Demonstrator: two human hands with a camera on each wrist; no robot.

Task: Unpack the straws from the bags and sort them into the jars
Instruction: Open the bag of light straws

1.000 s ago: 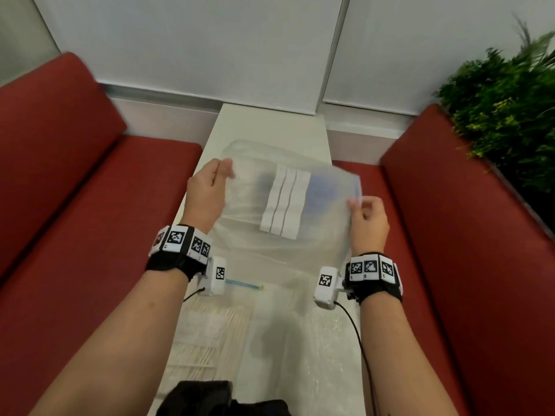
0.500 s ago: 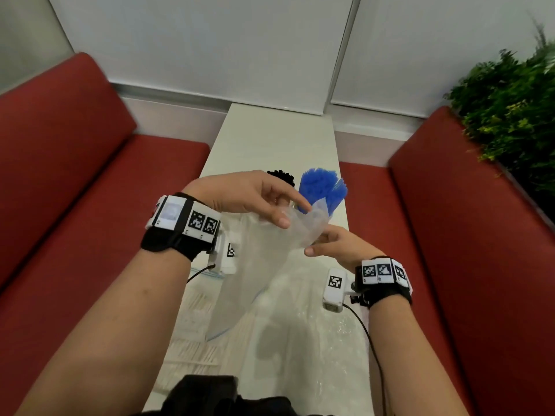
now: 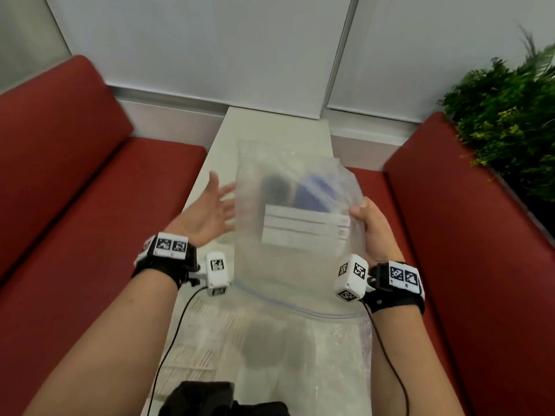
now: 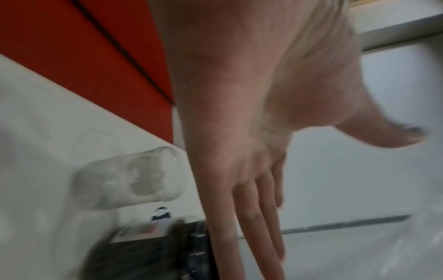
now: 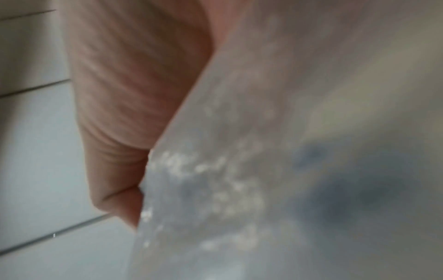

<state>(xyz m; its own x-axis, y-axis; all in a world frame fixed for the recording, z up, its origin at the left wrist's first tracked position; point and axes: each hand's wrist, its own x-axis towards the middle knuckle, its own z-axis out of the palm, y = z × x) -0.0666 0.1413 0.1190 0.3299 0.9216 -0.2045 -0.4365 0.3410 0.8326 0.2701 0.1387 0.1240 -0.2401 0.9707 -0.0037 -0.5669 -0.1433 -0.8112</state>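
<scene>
A clear zip-top plastic bag (image 3: 294, 223) with a white label panel is held up at the centre of the head view, above the white table (image 3: 270, 130). Its right edge is pinched by the right hand (image 3: 374, 232), thumb on the near face; in the right wrist view the bag (image 5: 275, 151) fills the right of the frame, blurred, against the curled fingers (image 5: 124, 117). The left hand (image 3: 210, 214) is spread wide with straight fingers, palm turned toward the bag's left edge; whether contact is made cannot be told. Through the bag, dark and blue blurred shapes are seen in the upper middle. An empty glass jar (image 4: 129, 178) is seen at the left of the left wrist view, beside the extended fingers (image 4: 254, 217). Pale straws (image 3: 198, 334) lie on the table at lower left, below the bag. Red benches (image 3: 90, 190) flank the table, and a green plant (image 3: 507, 115) occupies the upper right.
</scene>
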